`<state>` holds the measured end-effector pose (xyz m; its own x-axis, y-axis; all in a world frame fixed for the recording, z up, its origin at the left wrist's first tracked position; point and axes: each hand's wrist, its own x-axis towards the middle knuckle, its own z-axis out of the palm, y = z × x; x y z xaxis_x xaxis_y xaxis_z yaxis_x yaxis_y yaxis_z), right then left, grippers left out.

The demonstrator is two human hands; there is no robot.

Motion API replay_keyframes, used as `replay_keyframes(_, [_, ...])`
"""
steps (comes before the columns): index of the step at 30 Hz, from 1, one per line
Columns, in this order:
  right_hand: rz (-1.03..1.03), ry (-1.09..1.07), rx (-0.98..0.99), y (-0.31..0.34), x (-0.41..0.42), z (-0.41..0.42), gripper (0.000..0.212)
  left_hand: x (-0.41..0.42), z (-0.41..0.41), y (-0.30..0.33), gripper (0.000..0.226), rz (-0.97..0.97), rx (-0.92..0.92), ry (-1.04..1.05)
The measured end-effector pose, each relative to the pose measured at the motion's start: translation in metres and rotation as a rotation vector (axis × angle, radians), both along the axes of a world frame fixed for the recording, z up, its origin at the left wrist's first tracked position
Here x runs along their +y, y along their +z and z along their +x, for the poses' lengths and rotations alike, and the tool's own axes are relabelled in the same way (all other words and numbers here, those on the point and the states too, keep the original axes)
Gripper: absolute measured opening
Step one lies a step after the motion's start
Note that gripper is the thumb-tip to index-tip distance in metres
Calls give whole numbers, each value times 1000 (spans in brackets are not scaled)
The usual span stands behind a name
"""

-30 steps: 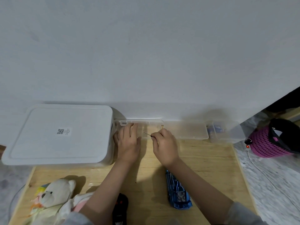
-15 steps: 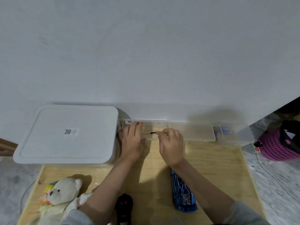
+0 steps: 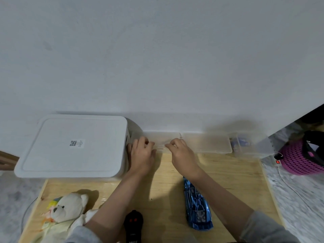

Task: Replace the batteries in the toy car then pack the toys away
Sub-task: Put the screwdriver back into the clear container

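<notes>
Both hands rest on a clear plastic case [image 3: 162, 139] at the far edge of the worktop [image 3: 228, 172]. The left hand [image 3: 142, 155] lies on it with fingers curled; what it holds I cannot tell. The right hand [image 3: 182, 155] has fingertips pinched together at the case; anything between them is too blurred to see. The blue toy car [image 3: 197, 206] lies near the front edge, under the right forearm.

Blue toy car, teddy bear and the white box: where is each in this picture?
Blue toy car [image 3: 197, 209]: head view, on its body's middle.
Teddy bear [image 3: 67, 208]: head view, on its white head.
White box [image 3: 73, 146]: head view, on its lid by the label.
</notes>
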<state>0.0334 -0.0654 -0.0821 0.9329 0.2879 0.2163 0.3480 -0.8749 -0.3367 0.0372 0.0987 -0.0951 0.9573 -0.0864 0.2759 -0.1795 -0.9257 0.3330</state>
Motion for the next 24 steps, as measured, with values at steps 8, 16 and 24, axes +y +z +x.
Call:
replay_keyframes(8, [-15, -16, 86, -9, -1, -5, 48, 5, 2, -5, 15, -107, 118, -121])
replay_keyframes(16, [35, -43, 176, -9, -1, -4, 45, 4, 6, -8, 23, -154, 83, -139])
replay_keyframes(24, [24, 31, 244, 1, -4, -8, 57, -9, -10, 14, 30, 34, 258, -34])
